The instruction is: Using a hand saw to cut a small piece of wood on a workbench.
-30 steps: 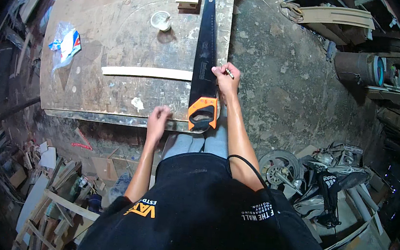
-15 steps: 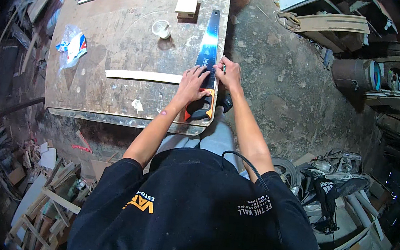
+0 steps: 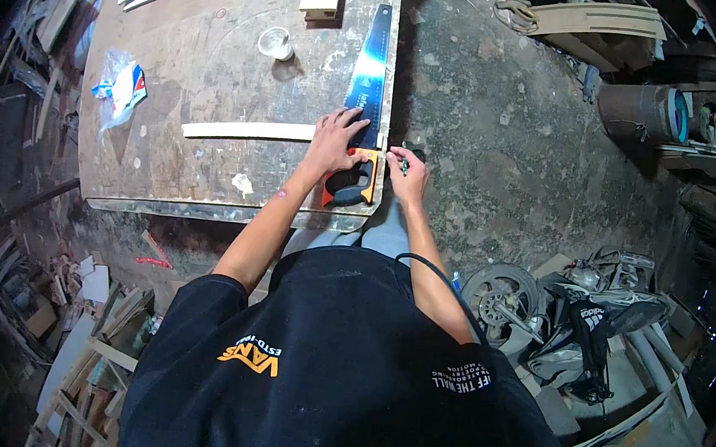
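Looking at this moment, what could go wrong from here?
The left hand rests on the orange-and-black-handled metal handsaw; if the handsaw slides, it might scrape that hand. The handsaw also lies near the right edge of the worn brown wooden tabletop, so a nudge could perhaps send it off.

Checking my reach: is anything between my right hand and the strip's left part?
Yes: the saw, with your left hand on it, lies between your right hand and that part of the strip.

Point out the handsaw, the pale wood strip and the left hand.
Handsaw [image 3: 366, 92]: head view, on the blade.
Pale wood strip [image 3: 250, 130]: head view, middle of its visible length.
Left hand [image 3: 330, 143]: head view, back of the hand.
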Action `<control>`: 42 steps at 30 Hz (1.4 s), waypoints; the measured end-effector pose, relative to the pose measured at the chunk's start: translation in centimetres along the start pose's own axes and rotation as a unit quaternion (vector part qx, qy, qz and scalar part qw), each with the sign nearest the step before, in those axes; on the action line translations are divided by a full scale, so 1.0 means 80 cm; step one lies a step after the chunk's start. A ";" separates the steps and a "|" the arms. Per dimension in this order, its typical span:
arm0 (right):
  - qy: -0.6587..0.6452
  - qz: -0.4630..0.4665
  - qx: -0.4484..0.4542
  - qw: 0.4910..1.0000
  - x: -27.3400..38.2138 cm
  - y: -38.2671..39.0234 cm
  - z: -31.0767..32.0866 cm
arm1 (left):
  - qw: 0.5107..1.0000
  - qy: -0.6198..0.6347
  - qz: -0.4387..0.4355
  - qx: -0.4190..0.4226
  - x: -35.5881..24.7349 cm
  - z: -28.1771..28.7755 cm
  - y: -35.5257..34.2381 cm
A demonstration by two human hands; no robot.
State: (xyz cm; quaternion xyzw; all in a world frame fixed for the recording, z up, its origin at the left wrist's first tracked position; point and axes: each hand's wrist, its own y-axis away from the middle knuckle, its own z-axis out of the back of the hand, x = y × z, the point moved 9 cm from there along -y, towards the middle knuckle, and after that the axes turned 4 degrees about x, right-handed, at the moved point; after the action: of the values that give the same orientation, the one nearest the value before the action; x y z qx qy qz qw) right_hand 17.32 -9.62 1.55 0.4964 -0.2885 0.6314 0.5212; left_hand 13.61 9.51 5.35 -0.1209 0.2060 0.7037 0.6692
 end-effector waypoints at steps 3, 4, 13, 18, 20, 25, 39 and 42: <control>0.043 0.017 0.014 0.999 0.012 -0.004 -0.010 | 1.000 -0.003 -0.013 0.011 0.001 0.002 -0.004; 0.042 0.015 0.013 0.999 0.014 -0.008 -0.014 | 1.000 -0.002 -0.013 0.014 0.002 0.004 -0.005; 0.045 0.055 0.009 0.997 0.030 -0.004 -0.034 | 0.999 -0.028 -0.011 0.024 -0.003 0.004 0.001; 0.057 0.060 -0.008 0.996 0.033 0.004 -0.032 | 0.998 -0.035 -0.029 0.037 -0.001 -0.001 0.001; 0.051 0.045 -0.004 0.998 0.031 0.005 -0.033 | 0.999 -0.035 -0.028 0.031 -0.002 -0.001 0.004; 0.043 0.053 0.005 0.998 0.032 -0.002 -0.031 | 0.999 -0.039 -0.027 0.024 -0.002 -0.001 0.005; -0.298 -0.057 0.038 0.952 0.004 -0.022 -0.019 | 0.999 -0.013 0.045 -0.024 -0.002 0.001 -0.010; -0.288 -0.073 0.056 0.953 -0.006 -0.022 -0.027 | 0.997 -0.004 0.068 -0.029 -0.002 -0.001 -0.011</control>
State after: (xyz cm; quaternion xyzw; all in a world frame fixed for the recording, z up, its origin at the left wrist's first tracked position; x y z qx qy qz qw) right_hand 18.29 -7.41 0.11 0.7059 -0.3532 0.4366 0.4318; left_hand 14.49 9.33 5.27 -0.1230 0.1905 0.7535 0.6171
